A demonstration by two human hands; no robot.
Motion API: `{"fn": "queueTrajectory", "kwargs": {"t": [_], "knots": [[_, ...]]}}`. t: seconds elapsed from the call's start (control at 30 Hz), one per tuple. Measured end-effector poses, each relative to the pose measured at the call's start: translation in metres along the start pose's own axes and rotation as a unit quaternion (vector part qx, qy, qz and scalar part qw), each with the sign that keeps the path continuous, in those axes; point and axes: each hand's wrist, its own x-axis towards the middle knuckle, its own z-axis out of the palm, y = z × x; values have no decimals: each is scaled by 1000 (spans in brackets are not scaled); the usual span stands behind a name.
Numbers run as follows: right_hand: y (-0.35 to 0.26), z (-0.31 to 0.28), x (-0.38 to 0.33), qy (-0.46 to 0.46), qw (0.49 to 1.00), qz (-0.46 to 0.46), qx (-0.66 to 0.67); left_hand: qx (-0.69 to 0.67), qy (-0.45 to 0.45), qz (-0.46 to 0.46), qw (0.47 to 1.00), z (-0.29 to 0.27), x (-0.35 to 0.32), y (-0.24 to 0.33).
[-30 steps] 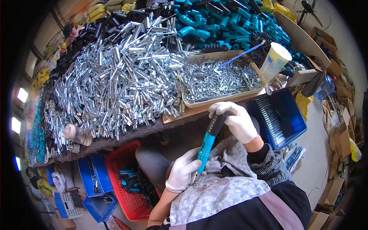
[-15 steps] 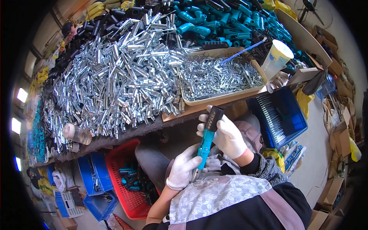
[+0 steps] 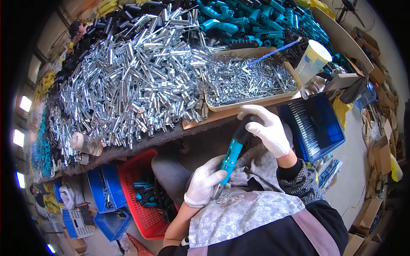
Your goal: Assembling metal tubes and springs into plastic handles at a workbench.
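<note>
Watching remotely, I see the left hand [image 3: 205, 182] clasping a teal-black tool [image 3: 231, 161], the right hand [image 3: 273, 134] curled round its top; metal parts [image 3: 132, 87] at ten o'clock, blue crate [image 3: 329, 150] at two.

Workbench [image 3: 157, 139] bears metal parts [image 3: 128, 85] (heaped high).

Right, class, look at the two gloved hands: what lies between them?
In the head view, a teal cylindrical piece spans the gap: the left hand grips it low down, and its black end meets the right hand.
</note>
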Motion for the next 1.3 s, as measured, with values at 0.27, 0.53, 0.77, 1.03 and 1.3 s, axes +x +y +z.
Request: {"fn": "queueTrajectory", "kwargs": {"t": [0.27,0.53,0.77,1.03,1.3], "knots": [[15,12,-2,-151,970,-144,-126,-114,-20,2,993,-2,5,-15],[37,51,-32,-89,962,-241,-91,212,37,219,952,1,16,-23],[-7,19,4,-125,974,-169,-82,372,62,169,911,1,7,-4],[-3,-91,142,70,825,-226,-513,386,59,180,903,-1,10,-8],[-6,-46,160,-128,802,-166,-559,386,52,167,906,-11,9,-12]]}}
